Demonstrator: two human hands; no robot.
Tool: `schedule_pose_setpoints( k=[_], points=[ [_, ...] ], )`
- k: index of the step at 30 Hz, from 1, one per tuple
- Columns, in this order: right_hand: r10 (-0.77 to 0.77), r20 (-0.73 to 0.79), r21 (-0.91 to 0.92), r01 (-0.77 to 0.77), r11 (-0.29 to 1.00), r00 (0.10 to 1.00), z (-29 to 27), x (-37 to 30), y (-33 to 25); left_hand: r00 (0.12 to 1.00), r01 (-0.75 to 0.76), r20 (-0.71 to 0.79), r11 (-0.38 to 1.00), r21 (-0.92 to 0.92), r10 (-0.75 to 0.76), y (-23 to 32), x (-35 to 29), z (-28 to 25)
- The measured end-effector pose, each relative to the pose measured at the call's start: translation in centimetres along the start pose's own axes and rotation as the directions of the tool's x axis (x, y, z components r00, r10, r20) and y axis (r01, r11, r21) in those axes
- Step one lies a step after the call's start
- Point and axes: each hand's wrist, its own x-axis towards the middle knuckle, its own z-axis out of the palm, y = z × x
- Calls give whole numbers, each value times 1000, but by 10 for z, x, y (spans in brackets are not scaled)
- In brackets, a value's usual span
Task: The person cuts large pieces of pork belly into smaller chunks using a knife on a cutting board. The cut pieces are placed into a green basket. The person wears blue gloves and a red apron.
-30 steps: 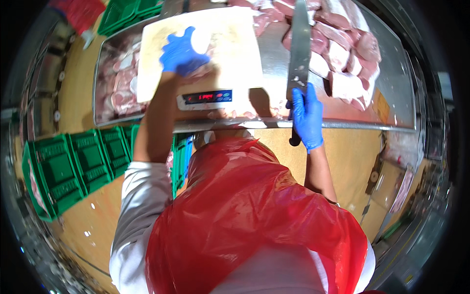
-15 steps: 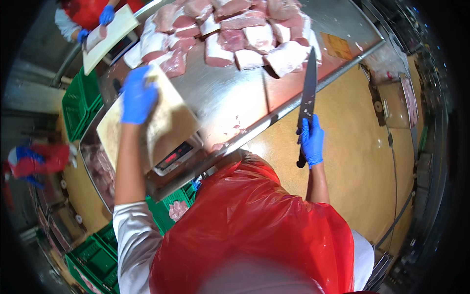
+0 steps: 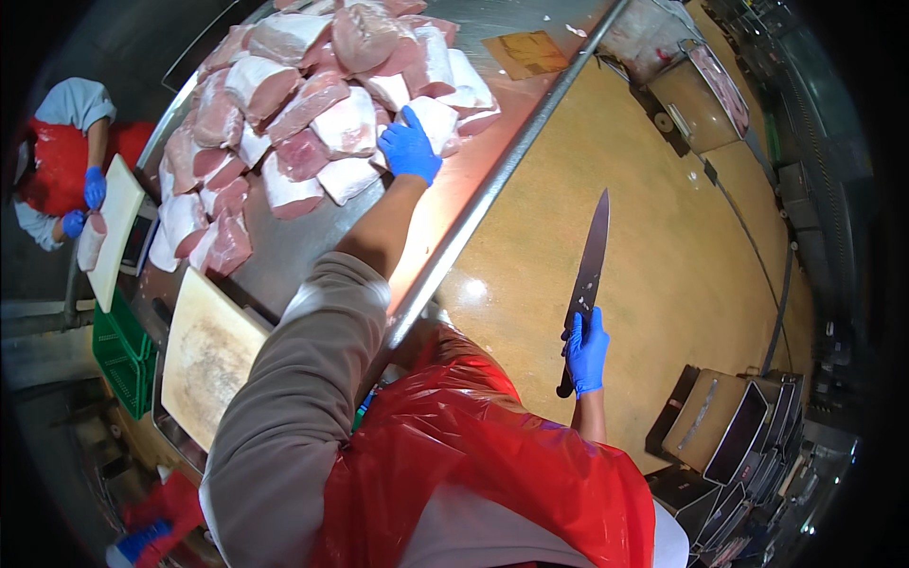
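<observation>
My left hand (image 3: 409,151), in a blue glove, reaches across the steel table to the near right side of a meat pile. Its fingers are bent against a pale, fat-covered piece of pork loin (image 3: 438,123); the far side of the grip is hidden. Held out over the floor on the right, my right hand (image 3: 587,352), also blue-gloved, is closed round the dark handle of a long butcher's knife (image 3: 592,248). The blade points up and away, touching nothing. Several other pork loin pieces (image 3: 284,123) lie heaped on the table.
A stained white cutting board (image 3: 210,364) lies left of my arm. A co-worker (image 3: 71,156) handles meat on another white board (image 3: 115,235) at far left. Green crates (image 3: 123,355) stand below. The table's metal rim (image 3: 502,180) runs between my hands. Dark-edged boxes (image 3: 715,421) stand at right.
My left hand has moved from above the cutting board to the meat pile and onto a pork loin piece. The view has turned right. My right hand still holds the knife.
</observation>
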Motion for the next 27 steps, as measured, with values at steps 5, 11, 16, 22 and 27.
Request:
schedule_pose_setpoints(
  k=[5,11,16,22,27],
  points=[
    [28,-3,13,-28,1000,1000,-8,17,-13,997,21,75,948,-316,3,-18,8,-30],
    [-192,122,22,191,981,974,28,62,-40,722,686,595,-252,-683,352,-114,-53,-3],
    [-368,266,66,364,929,891,67,81,-69,999,34,35,20,-999,14,-218,-212,-126],
    [-487,536,192,462,866,690,113,63,-144,741,438,-82,572,-693,-666,-327,-355,-218],
    [-681,644,286,716,636,348,176,14,-202,534,829,-57,536,-158,-843,-324,-435,-192]
  ],
)
